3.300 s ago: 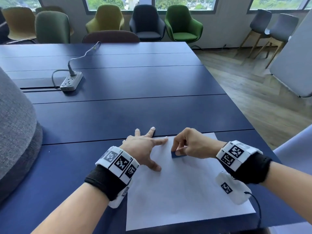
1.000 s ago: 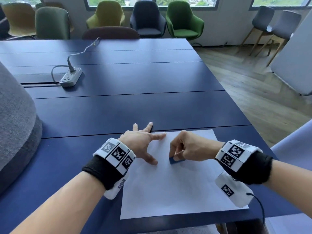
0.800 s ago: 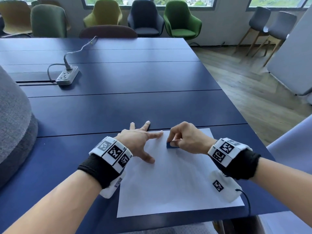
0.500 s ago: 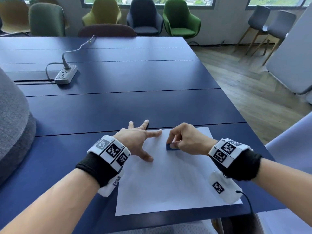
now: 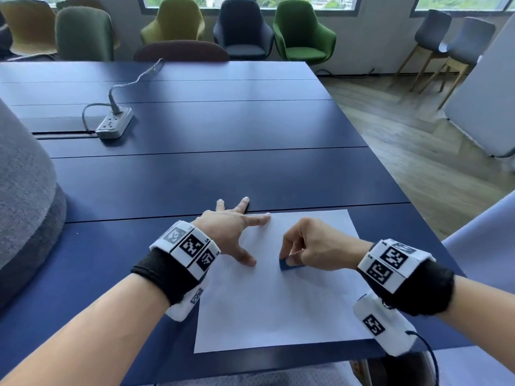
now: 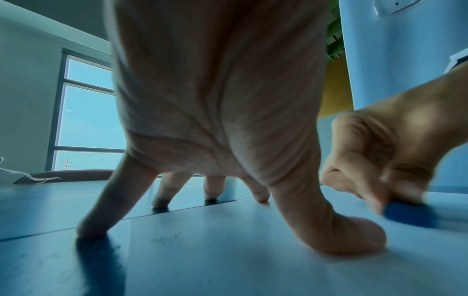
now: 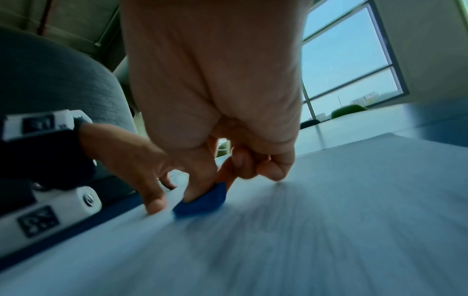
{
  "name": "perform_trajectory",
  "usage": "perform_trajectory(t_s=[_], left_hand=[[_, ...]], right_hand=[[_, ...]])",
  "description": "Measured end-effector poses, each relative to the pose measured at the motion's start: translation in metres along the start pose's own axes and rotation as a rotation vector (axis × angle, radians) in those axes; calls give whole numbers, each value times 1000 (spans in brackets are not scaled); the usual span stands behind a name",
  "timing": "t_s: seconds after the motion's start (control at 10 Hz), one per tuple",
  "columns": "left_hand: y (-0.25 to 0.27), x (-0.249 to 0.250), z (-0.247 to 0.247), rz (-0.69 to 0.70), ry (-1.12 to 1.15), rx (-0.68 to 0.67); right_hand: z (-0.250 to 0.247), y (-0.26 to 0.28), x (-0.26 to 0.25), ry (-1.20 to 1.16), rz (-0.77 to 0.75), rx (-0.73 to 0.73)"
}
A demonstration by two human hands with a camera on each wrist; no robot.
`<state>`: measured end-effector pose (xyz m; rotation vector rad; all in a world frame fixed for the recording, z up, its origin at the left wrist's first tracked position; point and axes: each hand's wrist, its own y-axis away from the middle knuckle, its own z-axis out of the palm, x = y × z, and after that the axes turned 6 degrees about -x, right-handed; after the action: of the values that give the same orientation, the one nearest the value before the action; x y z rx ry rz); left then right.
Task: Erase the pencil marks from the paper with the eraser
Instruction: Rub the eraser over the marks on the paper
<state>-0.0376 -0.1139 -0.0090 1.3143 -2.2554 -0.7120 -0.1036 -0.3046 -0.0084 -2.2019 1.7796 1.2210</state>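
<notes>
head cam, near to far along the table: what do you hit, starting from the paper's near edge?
Paper → eraser pinched by the right hand → left hand pressing the paper's far left corner → power strip → chairs past the table.

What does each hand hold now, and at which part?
The right hand pinches the blue eraser by its upper part; its bottom edge rests on the paper. The left hand holds nothing; it presses the paper with spread fingers.
</notes>
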Motion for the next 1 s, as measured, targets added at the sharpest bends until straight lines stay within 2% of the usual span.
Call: perform_trajectory(t_s=[0.1, 0.3, 0.4, 0.6, 0.7, 0.9, 1.0], left_hand=[[-1, -1, 1, -2, 1, 0], [-1, 0, 1, -7, -4, 4], [0, 0, 1, -9, -9, 0], [2, 1, 0, -13, -10, 0], [1, 1, 0, -13, -18, -1], [1, 2, -1, -14, -37, -1], [1, 2, -1, -14, -47, 0]], right_hand=[[-1, -8, 0, -46, 17, 163], [7, 6, -4, -5, 14, 2], [5, -1, -5, -22, 15, 156], [3, 7, -11, 44, 34, -52], [0, -1, -10, 13, 37, 135], [9, 19, -10, 80, 15, -50], [11, 12, -7, 35, 5, 112]])
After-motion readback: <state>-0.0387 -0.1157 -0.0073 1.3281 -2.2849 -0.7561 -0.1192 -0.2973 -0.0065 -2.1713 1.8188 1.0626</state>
